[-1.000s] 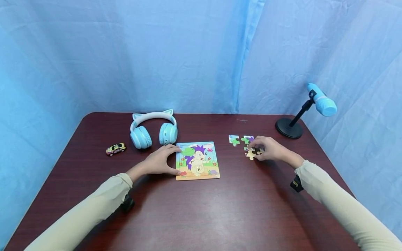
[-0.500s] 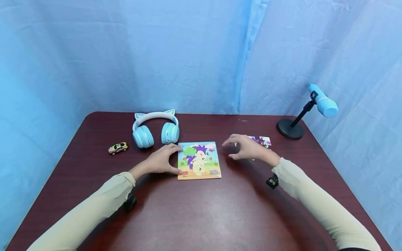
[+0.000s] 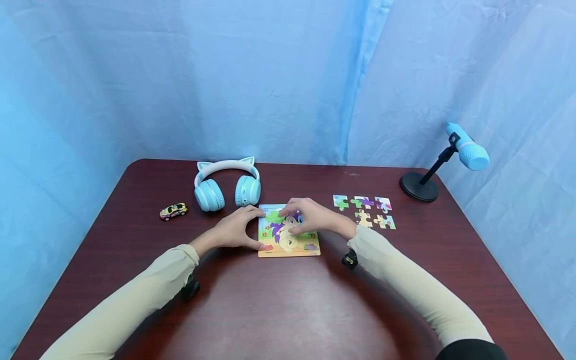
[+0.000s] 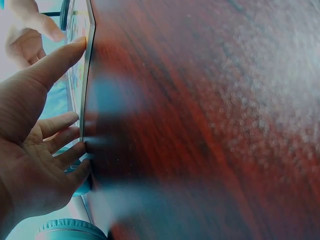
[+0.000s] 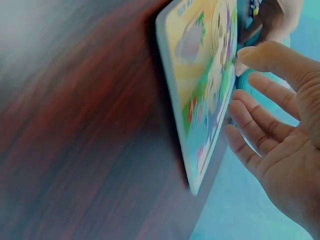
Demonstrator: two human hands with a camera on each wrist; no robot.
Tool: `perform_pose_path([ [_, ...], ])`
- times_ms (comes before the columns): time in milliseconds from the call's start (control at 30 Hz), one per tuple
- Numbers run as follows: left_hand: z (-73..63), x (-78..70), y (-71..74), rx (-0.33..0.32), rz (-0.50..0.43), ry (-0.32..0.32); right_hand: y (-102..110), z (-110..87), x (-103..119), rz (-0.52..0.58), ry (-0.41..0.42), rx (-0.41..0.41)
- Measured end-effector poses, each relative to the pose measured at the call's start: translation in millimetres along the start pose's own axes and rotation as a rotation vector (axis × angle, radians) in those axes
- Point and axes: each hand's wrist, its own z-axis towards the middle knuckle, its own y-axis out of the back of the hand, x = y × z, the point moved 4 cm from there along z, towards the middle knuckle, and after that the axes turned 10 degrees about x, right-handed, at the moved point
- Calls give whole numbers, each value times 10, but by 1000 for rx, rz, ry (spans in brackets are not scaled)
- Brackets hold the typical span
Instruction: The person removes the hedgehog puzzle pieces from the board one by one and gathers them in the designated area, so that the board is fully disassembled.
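- Head: I record the left hand released, touching the puzzle board beside it; the right hand is over that board, puzzle pieces near its wrist.
- Left wrist: thumb at the board's edge, fingers extended.
- Right wrist: I find fingers parted, released, board just before them.

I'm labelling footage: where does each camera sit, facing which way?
Head: on the head, facing forward and down at the table and puzzle board; left hand, right hand and sleeves show.
Left wrist: on that wrist, facing the puzzle board's edge; left hand near, right hand beyond.
Right wrist: on that wrist, facing the puzzle board; right hand near, left hand partly visible beyond.
Shared: both wrist views show the puzzle board and both hands.
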Motion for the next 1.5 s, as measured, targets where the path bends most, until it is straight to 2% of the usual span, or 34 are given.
perform_pose_path([
  [200, -1, -3, 2, 0, 4, -9, -75, 159, 84, -25, 4, 46],
  [500, 17, 5, 0, 9, 3, 11, -116, 259, 123, -2, -32, 83],
  [833, 1, -12, 10, 0, -2, -5, -140, 306, 140, -26, -66, 110],
  [1500, -1, -14, 11, -4, -1, -21, -133, 292, 210, -45, -35, 90],
])
